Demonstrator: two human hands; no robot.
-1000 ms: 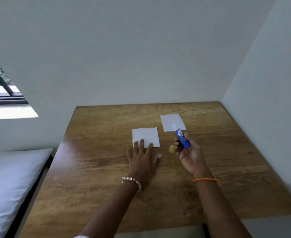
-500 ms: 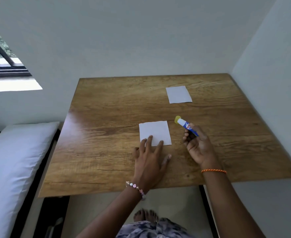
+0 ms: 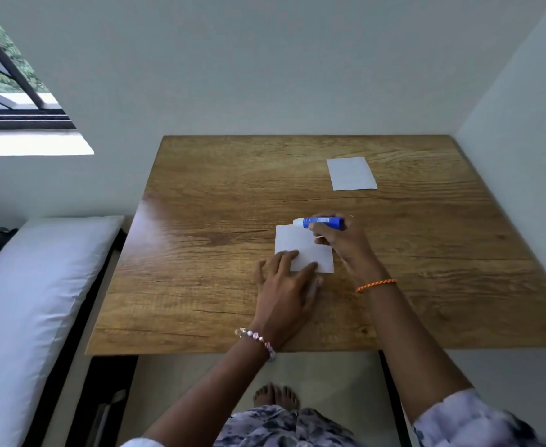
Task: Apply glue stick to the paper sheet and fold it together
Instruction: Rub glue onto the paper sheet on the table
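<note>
Head view, right hand (image 3: 339,243) gripping glue stick (image 3: 321,222)

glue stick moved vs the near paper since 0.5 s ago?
Yes. The glue stick in the right hand went from right of the near paper sheet to its far edge, tip pointing left.

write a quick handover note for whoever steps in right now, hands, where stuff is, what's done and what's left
Left hand: flat on the table, fingers pinning the near edge of the paper sheet.
Right hand: holds the blue glue stick, its tip at the sheet's far edge.
A second paper sheet lies apart, further back on the right.
Done: sheet steadied, glue stick brought to it. Whether glue is on the paper cannot be told.
Left: spread the glue, then fold the sheet together.
</note>
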